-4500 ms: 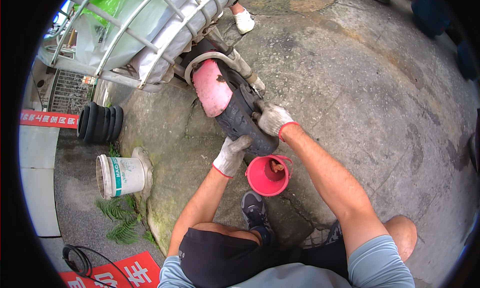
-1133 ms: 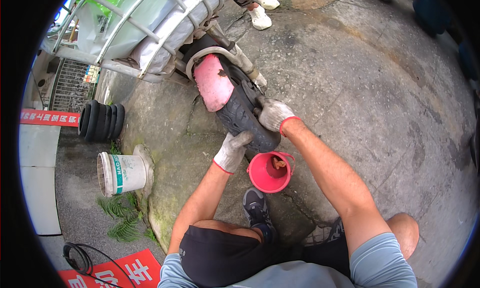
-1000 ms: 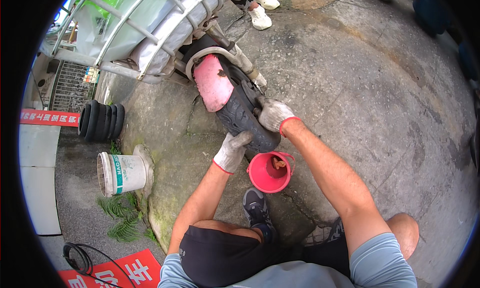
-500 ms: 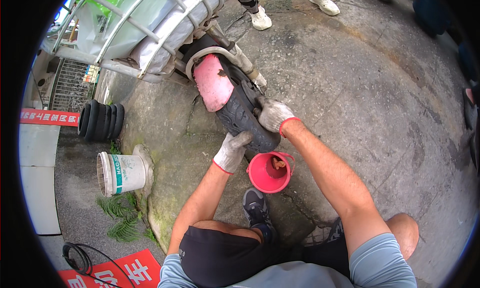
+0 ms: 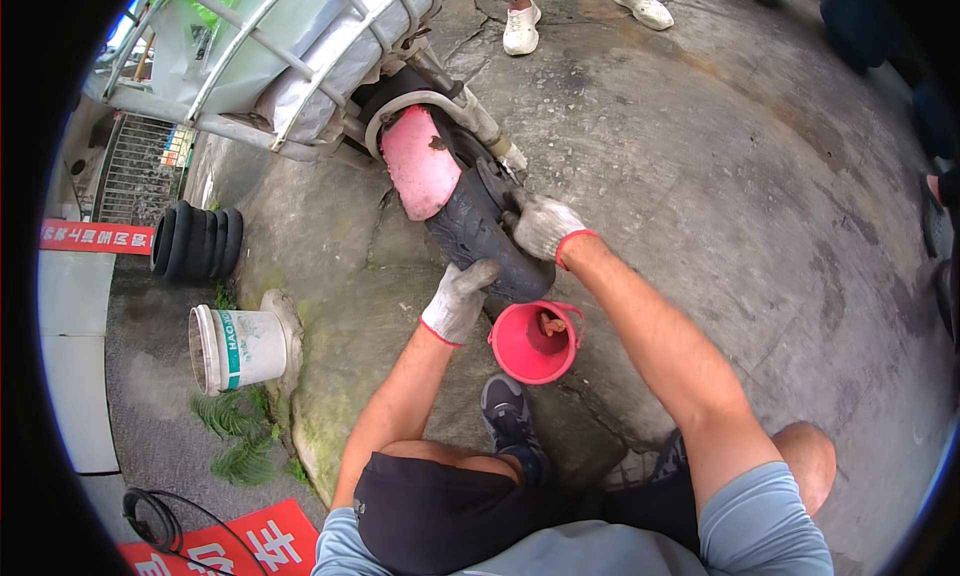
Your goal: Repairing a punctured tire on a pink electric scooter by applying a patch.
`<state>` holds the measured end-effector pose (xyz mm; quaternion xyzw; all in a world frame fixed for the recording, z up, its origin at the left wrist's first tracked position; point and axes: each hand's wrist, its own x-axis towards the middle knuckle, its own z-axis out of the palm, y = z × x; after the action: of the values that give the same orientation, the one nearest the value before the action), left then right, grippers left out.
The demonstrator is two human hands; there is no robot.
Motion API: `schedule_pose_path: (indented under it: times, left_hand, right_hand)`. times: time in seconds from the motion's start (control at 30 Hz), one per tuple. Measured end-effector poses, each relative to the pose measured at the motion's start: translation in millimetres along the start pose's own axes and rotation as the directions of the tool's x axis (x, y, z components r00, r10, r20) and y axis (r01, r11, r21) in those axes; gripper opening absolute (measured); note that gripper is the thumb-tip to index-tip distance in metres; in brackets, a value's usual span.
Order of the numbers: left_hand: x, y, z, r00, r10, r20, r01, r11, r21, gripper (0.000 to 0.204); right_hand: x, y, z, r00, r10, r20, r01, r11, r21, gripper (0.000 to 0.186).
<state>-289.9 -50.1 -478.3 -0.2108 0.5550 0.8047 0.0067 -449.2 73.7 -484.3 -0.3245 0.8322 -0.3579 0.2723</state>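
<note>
In front of me is the wheel of a two-wheeler, with a black treaded tyre (image 5: 478,234) under a chipped pink mudguard (image 5: 417,166). My left hand (image 5: 457,301), in a whitish work glove with a red cuff, clasps the tyre's near left side, its thumb over the tread. On the tyre's right side, my right hand (image 5: 545,226), gloved the same way, has its fingers curled in at the sidewall by the rim. What those fingertips touch is hidden. Just below the tyre stands a small pink bucket (image 5: 530,361) with something orange-brown inside.
A white metal basket (image 5: 300,66) with plastic bags overhangs the wheel. To the left are several stacked black tyres (image 5: 198,241), a tipped white bucket (image 5: 250,348) and a coiled black cable (image 5: 150,516). A bystander's white shoes (image 5: 521,28) stand on the concrete beyond.
The view has shifted slightly, so the scene sits a little further left. Both hands keep nearly the same hold on the tyre.
</note>
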Motion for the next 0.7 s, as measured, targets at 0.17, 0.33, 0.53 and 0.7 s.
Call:
schedule_pose_path:
  times: [0.17, 0.33, 0.53, 0.7]
  left_hand:
    - [-0.3, 3.6, 11.3, 0.999, 0.027, -0.039, -0.030, 0.997, -0.075, 0.048]
    - [-6.1, 11.1, 9.0, 0.999, 0.033, -0.041, -0.033, 0.999, -0.006, 0.058]
    - [-1.0, 1.2, 5.7, 0.999, 0.030, -0.034, -0.029, 0.999, 0.022, 0.052]
    - [-7.4, 9.4, 12.2, 0.999, 0.024, -0.042, -0.023, 0.999, 0.025, 0.055]
  right_hand:
    - [-4.5, 55.2, -30.3, 0.985, 0.072, -0.154, -0.075, 0.997, -0.011, 0.038]
    - [-26.9, 189.8, -67.4, 0.861, 0.383, -0.334, -0.437, 0.893, -0.103, 0.035]
    - [-108.4, 294.0, -52.6, 0.694, 0.671, -0.260, -0.709, 0.577, -0.404, 0.031]
    - [-81.2, 227.8, -49.3, 0.790, 0.526, -0.315, -0.612, 0.710, -0.348, 0.036]
